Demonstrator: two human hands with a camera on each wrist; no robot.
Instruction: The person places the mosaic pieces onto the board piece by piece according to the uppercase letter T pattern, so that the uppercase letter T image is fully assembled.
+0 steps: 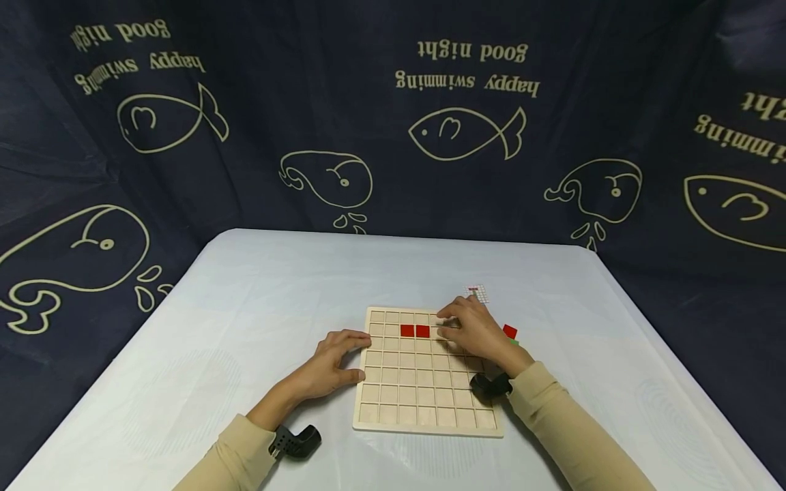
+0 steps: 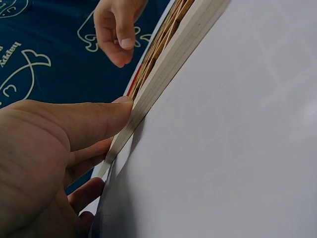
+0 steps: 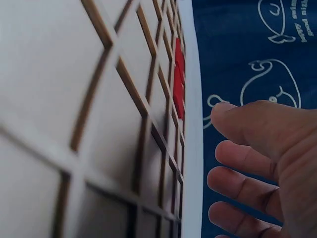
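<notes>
A pale wooden grid board [image 1: 406, 377] lies on the table, with two red squares [image 1: 407, 331] side by side in its second row from the far edge. The left hand [image 1: 328, 365] rests against the board's left edge; in the left wrist view, the left hand's thumb [image 2: 99, 119] touches the wooden rim [image 2: 163, 72]. Over the board's far right part hovers the right hand [image 1: 473, 331], fingers apart and nothing visible between them. The right wrist view has the right hand [image 3: 267, 163] above the board [image 3: 114, 124], its fingers loosely bent, near the red squares [image 3: 178, 89].
Beyond the right hand lies a small card [image 1: 477, 293] with a printed grid. A red piece [image 1: 510, 331] and a partly hidden green piece [image 1: 514, 342] are right of the board. A dark printed cloth [image 1: 381, 123] hangs behind the white table [image 1: 295, 273].
</notes>
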